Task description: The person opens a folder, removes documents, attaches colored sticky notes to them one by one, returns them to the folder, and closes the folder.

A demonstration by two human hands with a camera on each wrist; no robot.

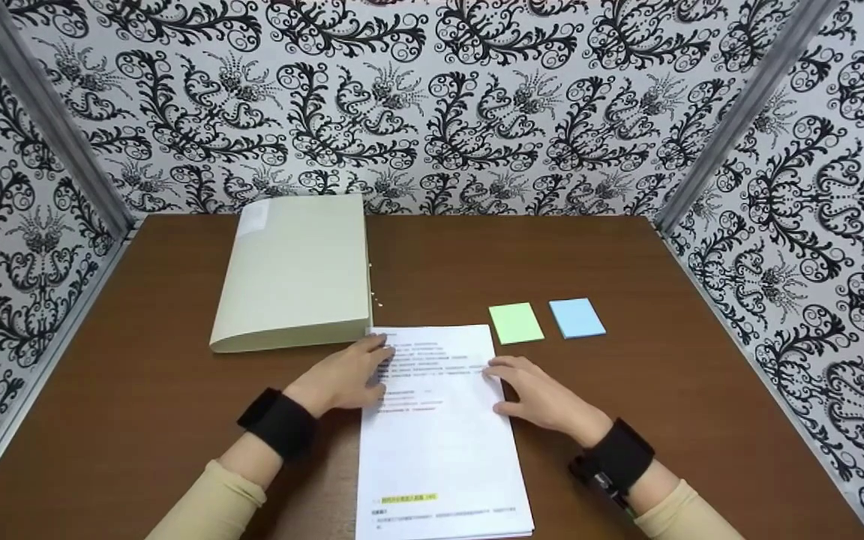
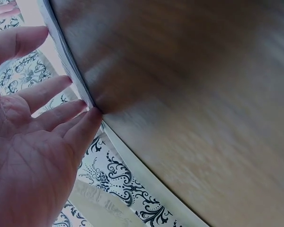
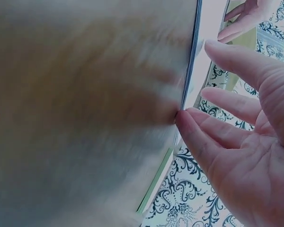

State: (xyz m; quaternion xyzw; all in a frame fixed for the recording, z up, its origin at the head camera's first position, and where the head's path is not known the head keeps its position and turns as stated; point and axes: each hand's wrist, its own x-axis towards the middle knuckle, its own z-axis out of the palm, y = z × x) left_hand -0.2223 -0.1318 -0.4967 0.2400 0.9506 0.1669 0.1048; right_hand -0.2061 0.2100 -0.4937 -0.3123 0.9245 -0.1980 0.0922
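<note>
A stack of printed paper sheets [image 1: 439, 450] lies flat on the brown table, with lines of text and a yellow-highlighted line near its lower end. My left hand [image 1: 342, 375] touches the stack's left edge, its fingers fairly straight and spread. Against the right edge rests my right hand [image 1: 541, 394], fingers likewise extended. In the left wrist view the fingertips [image 2: 95, 113] of the left hand meet the thin side of the paper stack [image 2: 68, 59]. The right wrist view shows the right fingertips [image 3: 182, 116] at the opposite side of the sheets [image 3: 191, 61].
A pale cream folder [image 1: 297, 270] lies closed at the back left, its near corner by the stack's top left. Beyond the stack's top right sit a green sticky-note pad [image 1: 517, 323] and a blue one [image 1: 577, 318]. Patterned walls [image 1: 402, 97] enclose the table's back and sides.
</note>
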